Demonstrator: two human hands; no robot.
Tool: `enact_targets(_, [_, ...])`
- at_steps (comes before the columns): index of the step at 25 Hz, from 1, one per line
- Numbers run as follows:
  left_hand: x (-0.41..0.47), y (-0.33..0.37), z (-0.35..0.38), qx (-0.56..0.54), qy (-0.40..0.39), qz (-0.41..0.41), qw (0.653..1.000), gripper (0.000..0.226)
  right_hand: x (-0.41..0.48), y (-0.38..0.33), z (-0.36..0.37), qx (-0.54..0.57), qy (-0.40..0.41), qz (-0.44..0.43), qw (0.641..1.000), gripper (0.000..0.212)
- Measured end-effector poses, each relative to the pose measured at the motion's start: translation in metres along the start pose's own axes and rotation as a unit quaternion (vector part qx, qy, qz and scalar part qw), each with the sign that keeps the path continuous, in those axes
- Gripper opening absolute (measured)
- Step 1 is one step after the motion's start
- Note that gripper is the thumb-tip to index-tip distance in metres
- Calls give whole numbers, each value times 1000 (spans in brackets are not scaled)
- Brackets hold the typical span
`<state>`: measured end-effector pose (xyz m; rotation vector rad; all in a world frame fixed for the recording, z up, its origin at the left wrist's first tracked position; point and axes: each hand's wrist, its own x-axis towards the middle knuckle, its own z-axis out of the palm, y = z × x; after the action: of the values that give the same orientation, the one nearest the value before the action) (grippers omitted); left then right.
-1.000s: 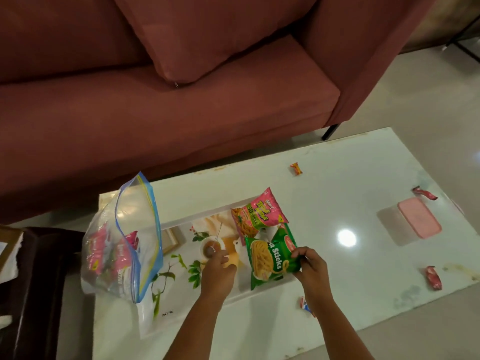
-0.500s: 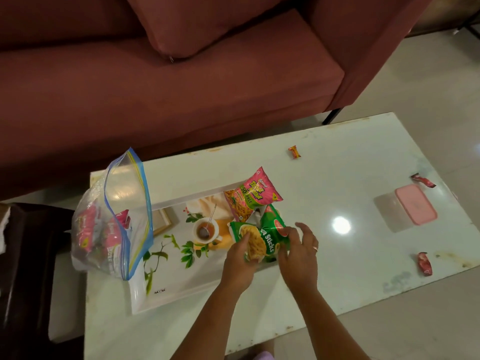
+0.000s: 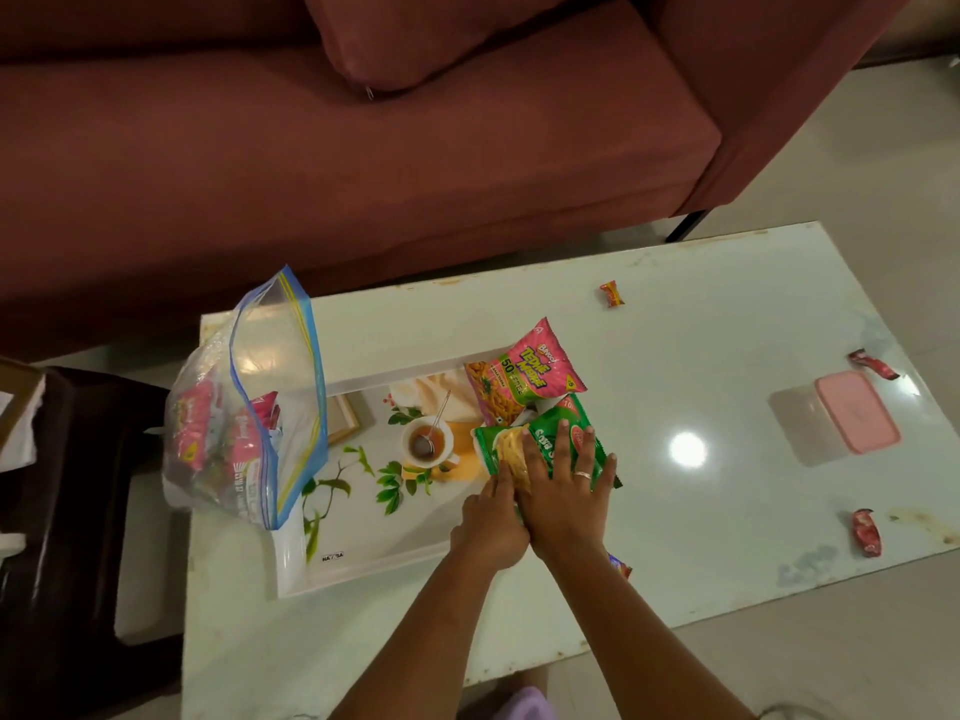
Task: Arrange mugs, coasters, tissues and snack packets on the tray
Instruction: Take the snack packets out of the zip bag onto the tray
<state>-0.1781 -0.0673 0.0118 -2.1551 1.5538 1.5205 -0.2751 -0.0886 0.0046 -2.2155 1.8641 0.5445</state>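
A white tray [image 3: 363, 543] printed with a teacup and leaves lies on the left half of the table. At its right end a pink snack packet [image 3: 522, 379] lies flat, and a green snack packet [image 3: 543, 433] lies just in front of it, partly overlapping it. My right hand [image 3: 563, 496] rests flat on the green packet with its fingers spread. My left hand [image 3: 491, 527] sits against it on the left, its fingers closed on the packet's near left edge and partly hidden under the right hand.
A clear zip bag [image 3: 244, 433] holding several pink packets stands on the tray's left end. On the white table [image 3: 701, 330] are a pink-lidded box [image 3: 857, 418] and small red wrappers [image 3: 866, 532]. A red sofa [image 3: 363, 174] stands behind, a dark stool [image 3: 67, 511] at left.
The green packet has been turned and laid down on the tray's right end. My right hand went from pinching its corner to lying flat on it, and my left hand closed in beside it.
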Motion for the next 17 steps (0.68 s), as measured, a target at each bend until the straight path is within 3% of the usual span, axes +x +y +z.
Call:
enact_targets(3, [-20, 8, -30, -143, 111, 15, 983, 67, -5, -17, -28, 68, -16, 42, 997, 64])
enact_targets(6, [-66, 8, -80, -219, 285, 91, 929, 45, -6, -41, -72, 222, 9, 4, 975, 57])
enact_targets(7, [-85, 2, -100, -185, 376, 131, 899, 38, -7, -52, -90, 295, 35, -39, 954, 53])
enact_targets(9, [-121, -30, -145, -123, 542, 200, 807, 29, -9, -88, -130, 423, 81, -133, 893, 43])
enact_targets(11, [-141, -74, -182, -154, 617, 187, 749, 27, -11, -131, -164, 484, 88, -190, 850, 34])
enact_targets(13, [-137, -113, -205, -324, 591, 77, 735, 31, -6, -171, -181, 466, 17, -218, 857, 33])
enact_targets(15, [-119, -153, -213, -528, 488, -44, 693, 39, 4, -211, -182, 401, -67, -235, 883, 38])
enact_targets(17, [-101, -183, -207, -627, 390, -99, 667, 43, 16, -240, -173, 350, -114, -243, 897, 42])
